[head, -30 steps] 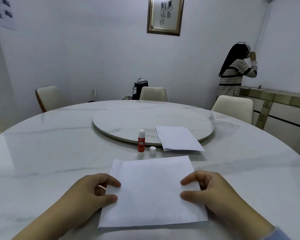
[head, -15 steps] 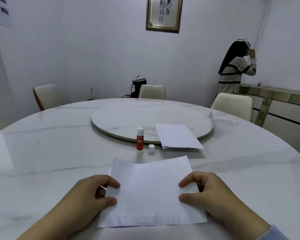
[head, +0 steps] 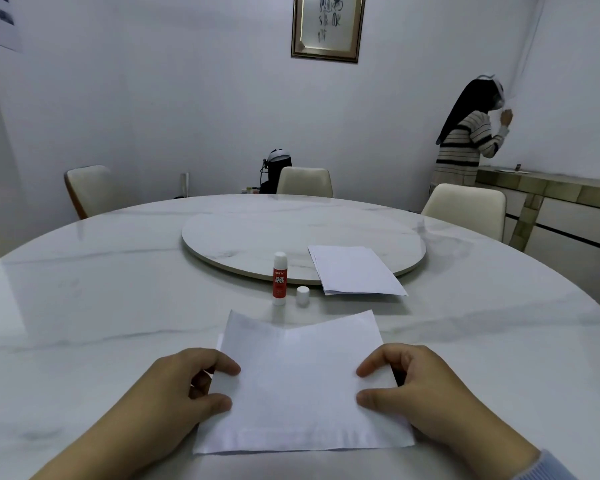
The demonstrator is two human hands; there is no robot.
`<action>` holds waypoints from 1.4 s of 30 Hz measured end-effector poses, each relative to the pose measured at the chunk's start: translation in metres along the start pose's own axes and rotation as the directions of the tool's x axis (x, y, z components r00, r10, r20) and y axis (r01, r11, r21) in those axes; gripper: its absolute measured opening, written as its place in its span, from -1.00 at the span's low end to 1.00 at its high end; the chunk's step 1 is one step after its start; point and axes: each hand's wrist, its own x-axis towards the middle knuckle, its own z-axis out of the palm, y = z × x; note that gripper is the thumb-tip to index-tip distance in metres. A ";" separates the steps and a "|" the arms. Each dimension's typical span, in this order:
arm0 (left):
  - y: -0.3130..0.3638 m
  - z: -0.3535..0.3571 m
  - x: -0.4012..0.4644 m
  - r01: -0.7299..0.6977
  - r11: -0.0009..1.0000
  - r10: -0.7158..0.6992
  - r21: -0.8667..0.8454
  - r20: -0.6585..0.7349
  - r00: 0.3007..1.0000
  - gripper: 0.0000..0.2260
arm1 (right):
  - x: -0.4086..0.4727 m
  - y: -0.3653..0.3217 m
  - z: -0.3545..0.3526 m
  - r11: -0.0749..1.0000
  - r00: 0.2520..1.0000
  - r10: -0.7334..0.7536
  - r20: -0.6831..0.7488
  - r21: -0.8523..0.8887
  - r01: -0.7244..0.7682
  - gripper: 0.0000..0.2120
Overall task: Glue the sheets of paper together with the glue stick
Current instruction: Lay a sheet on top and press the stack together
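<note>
Gluing looks unstarted: left hand point(head: 184, 389) and right hand point(head: 409, 386) pinch the near white paper sheet point(head: 302, 386); uncapped red-and-white glue stick point(head: 279, 278) stands untouched, white paper stack point(head: 354, 270) farther right.

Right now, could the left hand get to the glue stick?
Probably yes. The glue stick stands upright just beyond the paper, with bare table between. But the left hand is busy pinching that paper with the right hand, so it must let go first.

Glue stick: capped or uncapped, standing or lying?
Uncapped and upright: the glue stick stands on the table with its white cap beside it.
</note>
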 end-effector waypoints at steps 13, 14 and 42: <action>0.001 0.000 -0.001 0.001 1.000 -0.001 0.004 0.007 1.000 -0.75 | 0.003 0.003 0.001 0.999 1.000 -0.014 -0.012 -0.031 0.013 -0.79; 0.000 0.000 -0.001 -0.002 1.000 0.002 0.007 0.009 1.000 -0.76 | 0.003 0.003 0.001 0.999 1.000 -0.017 -0.013 -0.035 0.017 -0.78; 0.001 0.000 0.001 -0.001 0.998 0.000 0.064 0.025 1.000 -0.74 | 0.005 0.006 0.002 0.987 0.998 -0.059 -0.037 -0.150 0.053 -0.84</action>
